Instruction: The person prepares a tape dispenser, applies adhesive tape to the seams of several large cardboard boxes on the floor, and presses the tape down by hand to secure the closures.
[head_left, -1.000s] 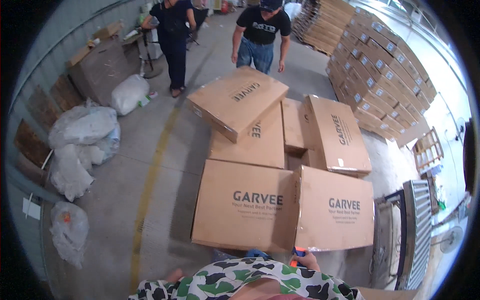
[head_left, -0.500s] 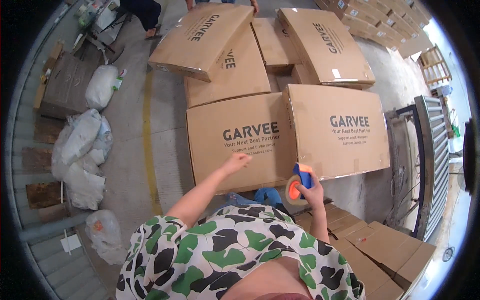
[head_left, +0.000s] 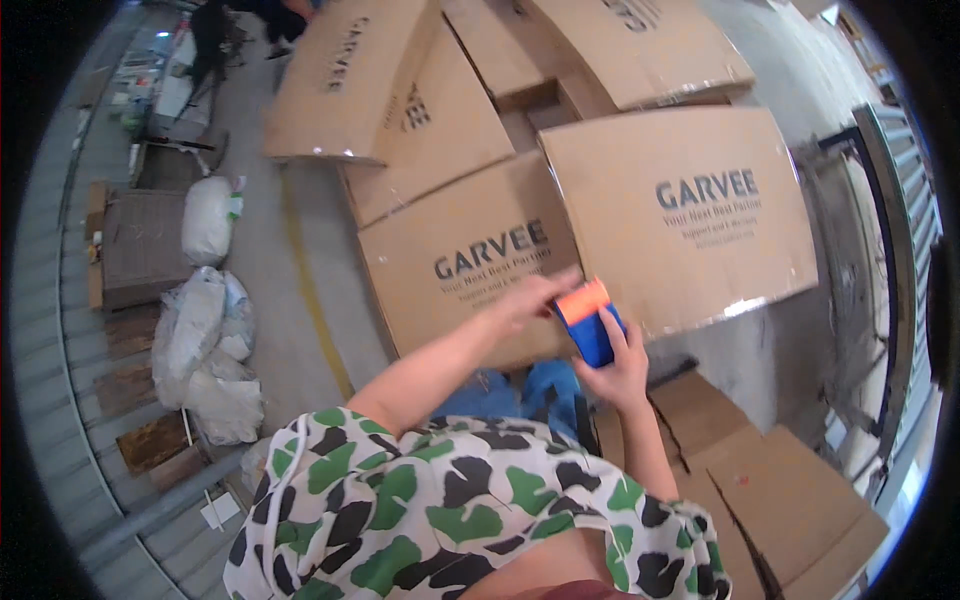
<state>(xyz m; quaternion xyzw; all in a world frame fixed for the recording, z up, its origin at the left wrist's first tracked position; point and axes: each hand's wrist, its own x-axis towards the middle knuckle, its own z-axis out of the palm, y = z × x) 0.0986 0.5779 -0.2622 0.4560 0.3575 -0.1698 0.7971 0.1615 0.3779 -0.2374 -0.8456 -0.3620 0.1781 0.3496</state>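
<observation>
While the right hand [head_left: 618, 368] gripped a blue tape dispenser [head_left: 590, 322], left hand [head_left: 535, 298] pinched its orange tip, cardboard box [head_left: 470, 265] beneath.

Cartons [head_left: 680, 200], perhaps sacks [head_left: 205, 330], on floor [head_left: 300, 330]

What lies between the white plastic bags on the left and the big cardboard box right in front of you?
In the head view, only grey concrete floor with a yellow painted line running along it separates the white bags from the nearest box.
</observation>
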